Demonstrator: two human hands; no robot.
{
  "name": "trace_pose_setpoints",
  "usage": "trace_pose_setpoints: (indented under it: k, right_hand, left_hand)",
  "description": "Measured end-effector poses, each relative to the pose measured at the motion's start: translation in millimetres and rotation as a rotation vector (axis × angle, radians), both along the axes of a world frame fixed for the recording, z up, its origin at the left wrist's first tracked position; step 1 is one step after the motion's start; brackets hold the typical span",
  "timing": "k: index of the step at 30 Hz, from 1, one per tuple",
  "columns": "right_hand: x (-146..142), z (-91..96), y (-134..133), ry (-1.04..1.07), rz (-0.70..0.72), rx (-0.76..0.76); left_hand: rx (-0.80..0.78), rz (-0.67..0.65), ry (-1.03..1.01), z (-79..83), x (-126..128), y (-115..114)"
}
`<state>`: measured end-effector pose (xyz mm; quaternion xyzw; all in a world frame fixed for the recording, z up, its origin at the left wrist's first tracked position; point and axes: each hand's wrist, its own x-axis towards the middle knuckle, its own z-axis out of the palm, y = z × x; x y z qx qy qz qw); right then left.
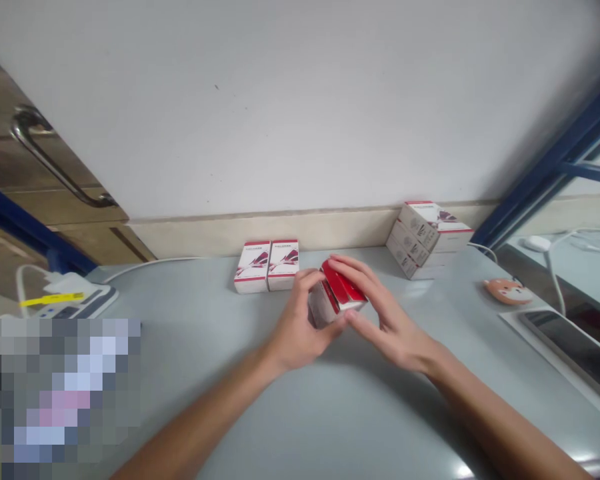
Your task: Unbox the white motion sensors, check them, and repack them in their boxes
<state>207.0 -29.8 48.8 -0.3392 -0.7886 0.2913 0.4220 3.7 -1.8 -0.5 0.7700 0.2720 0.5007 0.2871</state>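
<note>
Between my two hands is a small red and white cardboard box (pixel 341 288), held just above or on the grey table; I cannot tell which. Its red flap side faces up and a gap shows along the edge near my right hand. My left hand (pixel 300 327) wraps its fingers and thumb round the box's left side. On the other side my right hand (pixel 393 320) has its fingers over the red top and its thumb at the near edge. Two similar boxes (pixel 253 267) lie side by side behind my left hand.
Against the wall at the right stands a stack of several like boxes (pixel 420 240). A fox-shaped orange item (pixel 508 291) and a dark phone-like device (pixel 575 350) lie further right. At the left are a power strip (pixel 87 303) with cables and a blurred-out patch.
</note>
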Motion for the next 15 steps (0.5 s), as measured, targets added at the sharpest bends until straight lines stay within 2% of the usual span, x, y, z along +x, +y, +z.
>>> trace_pose_setpoints:
  k: [5, 10, 15]
  right_hand:
    - [-4.0, 0.9, -0.4, 0.088, -0.117, 0.135]
    - [-2.2, -3.8, -1.7, -0.014, -0.196, 0.307]
    - [-6.3, -0.5, -2.8, -0.018, -0.187, 0.241]
  left_hand:
    - [0.132, -0.021, 0.013, -2.3, 2.9, -1.9]
    - [0.229, -0.004, 0.068, -5.4, 4.9, -3.6]
    - [0.268, 0.037, 0.024, -5.8, 6.6, -2.6]
